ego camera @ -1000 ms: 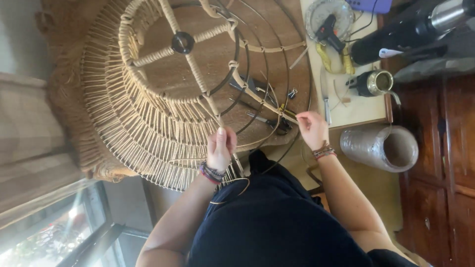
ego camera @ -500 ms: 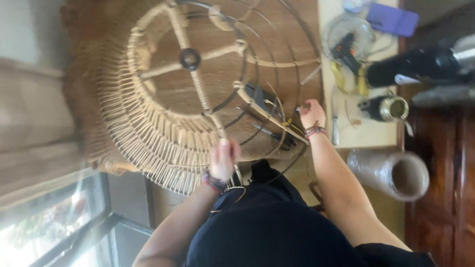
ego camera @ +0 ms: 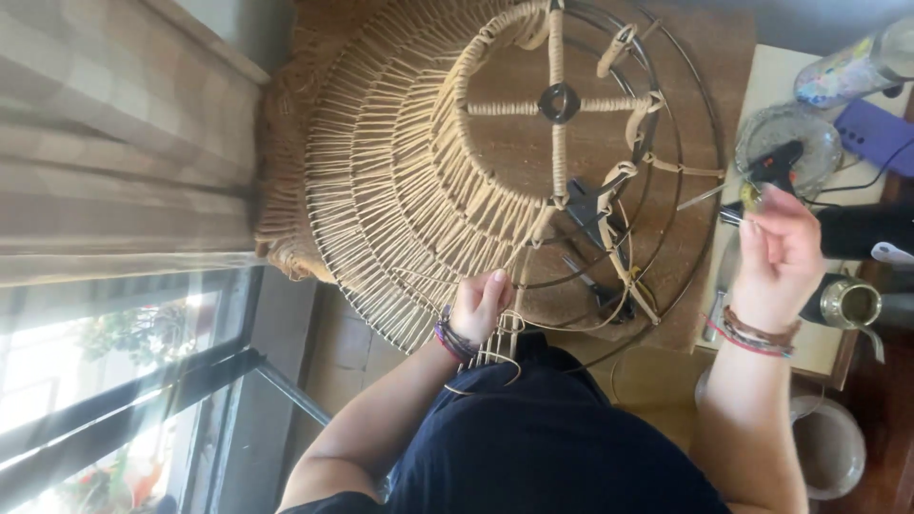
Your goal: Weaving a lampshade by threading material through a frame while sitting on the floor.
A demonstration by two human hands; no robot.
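Frame (ego camera: 419, 181), wire rings half wrapped in pale cord: lies across the brown mat (ego camera: 705, 57), near rim hard against the lap, wrapped side toward the window. Bare wire on the right half. Black clip (ego camera: 588, 204) pinned to a ring near the mat's middle, second clip (ego camera: 609, 297) closer to the near edge.

Left hand (ego camera: 479, 306): same place as a second ago, clenched over the wrapped strands at the frame's near rim. Loose cord loops hang just below the wrist.

Right hand (ego camera: 776, 255): changed. A second ago at the frame's near right rim, on the wire; half a second ago the same. Now lifted clear of the frame and out over the side table (ego camera: 752, 76), just beside the glue gun (ego camera: 776, 164) in its glass dish (ego camera: 809, 124). Fingers drawn together, thumb against them; possibly pinching something small, cannot tell what or whether anything is held. No contact with the gun visible.

Reading: wrapping on the right side paused, frame steadied by the left hand alone.

Also on the side table: metal cup (ego camera: 850, 303) at the near edge, purple phone (ego camera: 878, 133) and bottle (ego camera: 857, 65) toward the far corner.
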